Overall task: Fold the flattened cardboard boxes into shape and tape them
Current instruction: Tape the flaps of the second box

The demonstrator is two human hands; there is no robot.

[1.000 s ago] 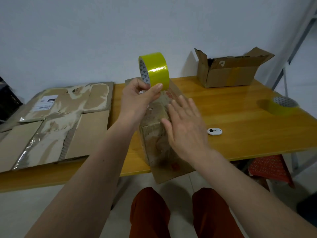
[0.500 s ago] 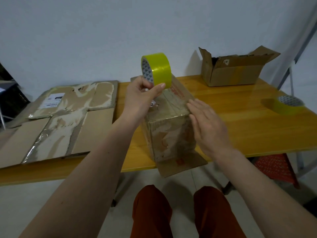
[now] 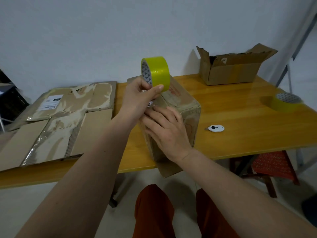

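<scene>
Midway: left hand (image 3: 137, 98) fingers pinch yellow tape roll (image 3: 155, 73) above folded box (image 3: 173, 115) at worktop (image 3: 240, 117) edge; right hand (image 3: 167, 129) flat, pressing tape (seam unfinished). Flattened boxes (image 3: 58, 121) remain.

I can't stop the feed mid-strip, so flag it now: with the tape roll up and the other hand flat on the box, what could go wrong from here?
1. The box overhangs the table edge toward the person; the right hand pressing on its near face could tip or slide it off.
2. The left hand has only a fingertip grip on the tape roll; a hard pull might twist the strip or wrinkle it across the seam.
3. The small white cutter lies beyond the right hand, so cutting likely means letting go of the box.
</scene>
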